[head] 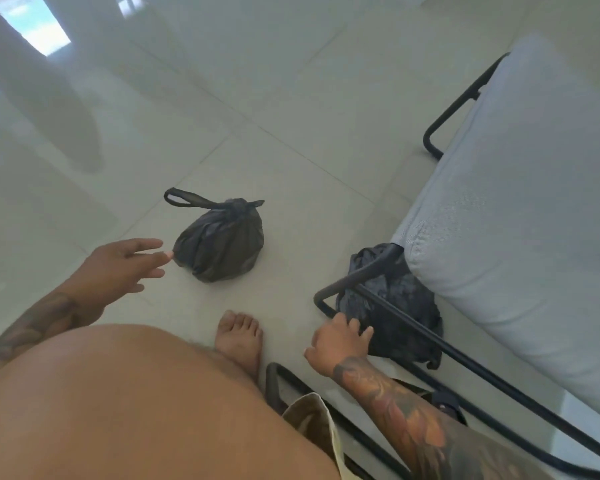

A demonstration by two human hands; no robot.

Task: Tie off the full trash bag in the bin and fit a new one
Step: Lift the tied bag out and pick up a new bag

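A knotted black trash bag (pixel 220 240) sits on the pale tiled floor, its handles tied at the top with one loop sticking out to the left. My left hand (pixel 118 268) hovers just left of it, fingers spread, holding nothing, fingertips nearly touching the bag's side. A second black bag (pixel 395 306) sits crumpled under the metal frame by the sofa corner; whether it lines a bin I cannot tell. My right hand (pixel 338 342) rests at that bag's left edge, fingers curled onto the plastic.
A grey cushioned sofa (pixel 520 209) on a black tubular metal frame (pixel 458 351) fills the right side. My bare foot (pixel 238 337) stands on the floor between the two bags. Another black frame piece (pixel 274 382) lies near my leg.
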